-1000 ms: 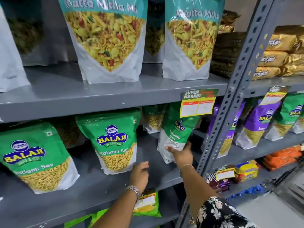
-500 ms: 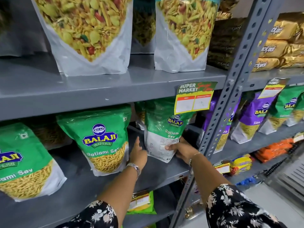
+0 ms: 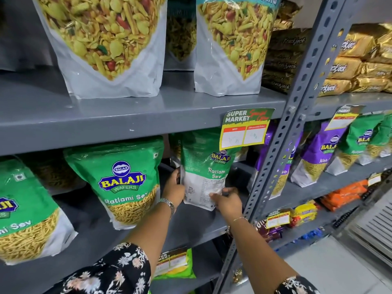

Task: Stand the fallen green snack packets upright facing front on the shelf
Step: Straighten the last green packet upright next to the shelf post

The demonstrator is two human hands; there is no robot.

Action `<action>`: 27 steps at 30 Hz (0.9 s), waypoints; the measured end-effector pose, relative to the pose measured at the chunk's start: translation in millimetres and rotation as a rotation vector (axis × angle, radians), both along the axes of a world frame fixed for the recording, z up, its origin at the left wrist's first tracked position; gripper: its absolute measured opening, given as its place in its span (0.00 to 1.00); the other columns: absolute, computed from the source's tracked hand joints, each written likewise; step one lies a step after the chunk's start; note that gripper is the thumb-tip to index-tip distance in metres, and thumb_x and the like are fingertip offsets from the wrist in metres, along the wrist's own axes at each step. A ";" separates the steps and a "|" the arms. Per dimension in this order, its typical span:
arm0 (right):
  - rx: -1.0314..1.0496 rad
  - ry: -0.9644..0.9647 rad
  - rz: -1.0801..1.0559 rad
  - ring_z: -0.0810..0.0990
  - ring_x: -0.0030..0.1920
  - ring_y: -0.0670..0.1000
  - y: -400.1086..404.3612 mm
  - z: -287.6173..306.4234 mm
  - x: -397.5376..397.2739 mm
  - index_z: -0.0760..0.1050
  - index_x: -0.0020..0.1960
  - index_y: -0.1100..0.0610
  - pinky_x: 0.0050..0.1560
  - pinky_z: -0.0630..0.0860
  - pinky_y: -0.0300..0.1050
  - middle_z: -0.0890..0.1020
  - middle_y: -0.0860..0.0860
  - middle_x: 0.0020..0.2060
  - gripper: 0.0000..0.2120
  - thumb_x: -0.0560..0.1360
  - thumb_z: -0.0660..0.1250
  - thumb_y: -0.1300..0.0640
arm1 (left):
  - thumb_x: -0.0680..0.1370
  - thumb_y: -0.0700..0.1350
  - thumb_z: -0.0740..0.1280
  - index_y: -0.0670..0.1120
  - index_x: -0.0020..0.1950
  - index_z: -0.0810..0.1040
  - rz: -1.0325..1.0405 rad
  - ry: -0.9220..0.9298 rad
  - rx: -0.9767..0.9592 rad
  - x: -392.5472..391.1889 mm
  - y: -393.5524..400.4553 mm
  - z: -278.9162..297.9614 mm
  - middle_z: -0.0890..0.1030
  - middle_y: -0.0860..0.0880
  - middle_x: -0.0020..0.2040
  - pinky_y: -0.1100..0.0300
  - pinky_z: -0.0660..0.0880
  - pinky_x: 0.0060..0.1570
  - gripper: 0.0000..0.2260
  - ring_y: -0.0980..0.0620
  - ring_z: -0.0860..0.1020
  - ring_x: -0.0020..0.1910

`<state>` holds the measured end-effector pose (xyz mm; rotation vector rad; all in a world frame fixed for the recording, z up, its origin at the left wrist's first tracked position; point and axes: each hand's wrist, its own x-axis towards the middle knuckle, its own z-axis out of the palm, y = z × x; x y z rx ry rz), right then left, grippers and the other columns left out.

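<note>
Head view. We hold one green packet on the middle shelf, left hand gripping its left edge, right hand pinching the bottom corner. It stands nearly upright but shows its printed back. Two packets to the left already stand facing front. Left to do, we judge: turn this one round.

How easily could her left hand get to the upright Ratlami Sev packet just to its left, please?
Probably easily: the left hand sits beside that upright packet, with open shelf between them, though it first must release the packet being held.
</note>
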<state>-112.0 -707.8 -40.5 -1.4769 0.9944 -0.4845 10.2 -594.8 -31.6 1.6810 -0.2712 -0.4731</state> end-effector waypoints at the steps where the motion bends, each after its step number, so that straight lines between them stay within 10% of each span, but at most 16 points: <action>1: -0.035 0.028 -0.004 0.78 0.46 0.54 -0.2 0.6 -0.7 0.66 0.42 0.52 0.58 0.77 0.56 0.77 0.49 0.40 0.17 0.68 0.75 0.61 | 0.73 0.26 0.54 0.47 0.75 0.63 0.000 0.002 -0.005 -0.8 0.0 -1.5 0.70 0.44 0.72 0.54 0.73 0.63 0.32 0.45 0.71 0.68; 9: -0.203 0.139 0.047 0.79 0.47 0.54 3.8 0.7 -11.3 0.71 0.58 0.57 0.53 0.77 0.45 0.79 0.53 0.47 0.12 0.75 0.59 0.63 | 0.75 0.28 0.59 0.45 0.71 0.70 -0.052 -0.051 0.032 -7.1 13.4 -2.0 0.75 0.43 0.69 0.57 0.71 0.62 0.25 0.53 0.73 0.61; 15: -0.214 0.186 0.062 0.74 0.42 0.52 -2.2 -0.6 -11.6 0.73 0.49 0.55 0.42 0.69 0.42 0.78 0.53 0.42 0.10 0.74 0.59 0.67 | 0.77 0.34 0.59 0.51 0.74 0.64 -0.028 -0.044 0.109 -19.7 7.1 -0.9 0.72 0.47 0.71 0.53 0.73 0.64 0.27 0.46 0.72 0.67; 18: -0.196 0.177 0.075 0.76 0.49 0.55 -0.3 4.8 -7.1 0.69 0.41 0.49 0.52 0.73 0.44 0.77 0.54 0.47 0.12 0.73 0.61 0.66 | 0.78 0.37 0.59 0.52 0.75 0.63 -0.024 -0.041 0.132 -24.4 5.0 1.9 0.71 0.47 0.72 0.47 0.72 0.66 0.26 0.45 0.73 0.67; 22: -0.189 0.172 0.118 0.80 0.57 0.61 0.8 13.0 1.3 0.72 0.63 0.57 0.61 0.77 0.55 0.82 0.58 0.56 0.21 0.70 0.64 0.65 | 0.77 0.36 0.58 0.50 0.73 0.65 0.106 -0.028 0.100 -44.5 3.4 1.0 0.73 0.47 0.70 0.51 0.75 0.59 0.24 0.44 0.75 0.64; 27: -0.249 0.217 0.111 0.78 0.58 0.63 2.7 21.9 3.2 0.72 0.61 0.64 0.59 0.75 0.53 0.80 0.63 0.57 0.18 0.72 0.65 0.63 | 0.71 0.32 0.58 0.47 0.71 0.68 0.141 -0.136 0.114 -74.4 4.9 -6.1 0.71 0.42 0.67 0.47 0.72 0.64 0.28 0.42 0.72 0.65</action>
